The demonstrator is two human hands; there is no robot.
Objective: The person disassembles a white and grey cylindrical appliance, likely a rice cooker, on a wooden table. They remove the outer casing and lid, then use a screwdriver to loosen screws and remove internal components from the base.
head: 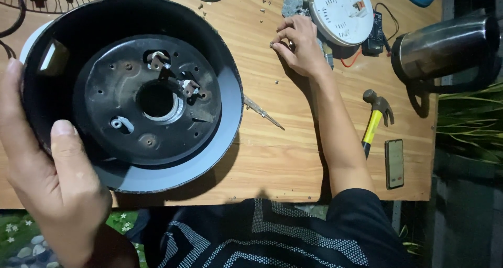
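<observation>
My left hand (44, 168) grips the rim of a round black appliance housing (131, 90), tilted toward me, with its inner metal plate, centre hole and small brackets showing. My right hand (298, 42) reaches across the wooden table (293, 152), its thumb and forefinger pinched on a small screw (272, 45) near several loose screws. A white round base plate (340, 11) with attached wires lies just right of that hand. A screwdriver (262, 112) rests on the table beside the housing.
A hammer with a yellow handle (376, 116) and a dark phone (394, 163) lie at the right. A steel kettle body (445, 45) lies on its side at the far right edge. A small circuit board (374, 35) sits by the white plate.
</observation>
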